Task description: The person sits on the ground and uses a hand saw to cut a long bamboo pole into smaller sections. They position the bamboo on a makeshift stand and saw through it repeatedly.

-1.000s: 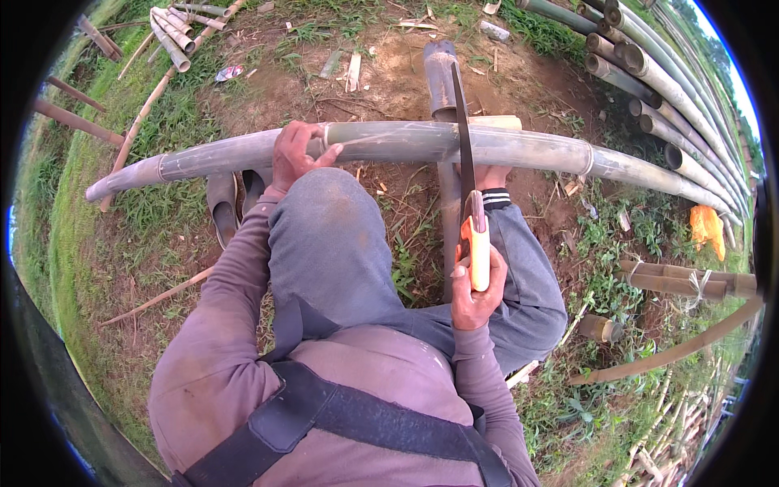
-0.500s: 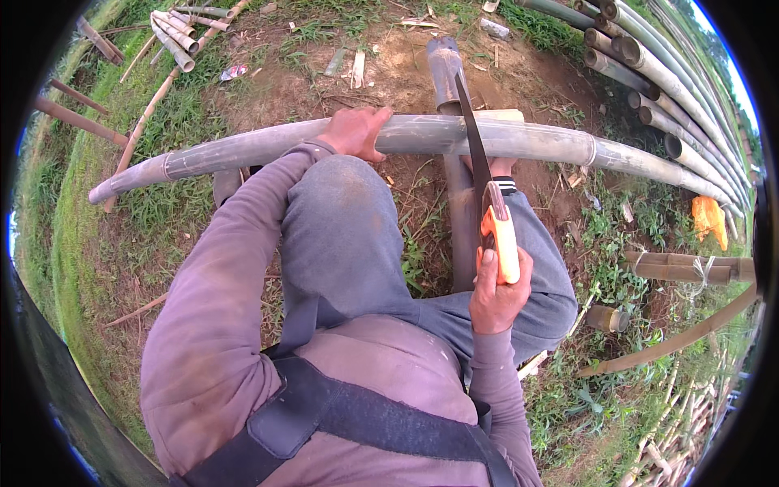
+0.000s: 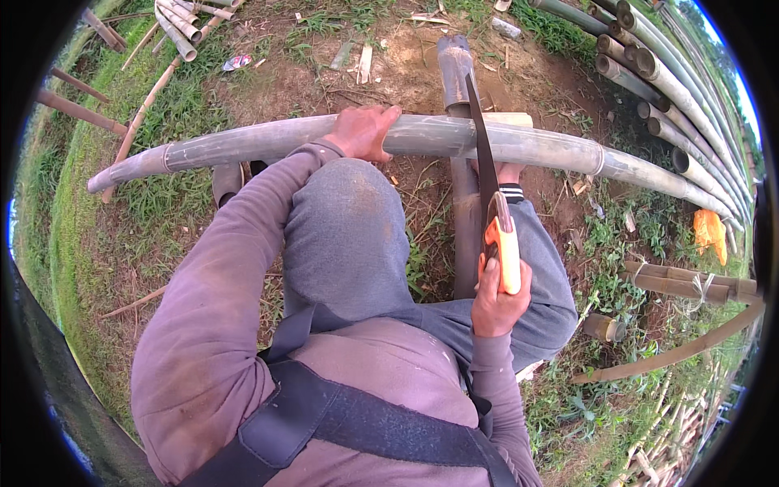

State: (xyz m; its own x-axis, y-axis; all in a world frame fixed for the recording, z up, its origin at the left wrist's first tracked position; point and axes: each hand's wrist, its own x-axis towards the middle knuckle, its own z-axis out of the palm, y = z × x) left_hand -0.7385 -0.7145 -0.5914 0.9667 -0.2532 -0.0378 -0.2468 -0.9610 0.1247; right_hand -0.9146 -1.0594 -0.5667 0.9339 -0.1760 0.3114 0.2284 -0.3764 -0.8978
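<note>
A thick grey-green bamboo pole (image 3: 268, 140) lies crosswise before me. My left hand (image 3: 363, 132) grips it from above near its middle, the thumb on the near side. In my right hand (image 3: 500, 299) is a handsaw (image 3: 485, 166) with an orange handle, fingers closed round the grip. Its dark blade lies across the pole, to the right of my left hand, with the tip pointing away from me. Under the pole runs another bamboo length (image 3: 466, 235), pointing away from me. How deep the blade sits in the pole, I cannot tell.
My bent left knee (image 3: 347, 235) is close below the pole; one foot (image 3: 510, 172) is partly hidden under it. Stacked bamboo poles (image 3: 665, 73) lie at the far right, above an orange bag (image 3: 709, 235). Cut bamboo pieces (image 3: 176, 28) lie far left.
The saw and my right hand have come slightly nearer to me. My left hand keeps its hold on the pole. The whole view has shifted a little.
</note>
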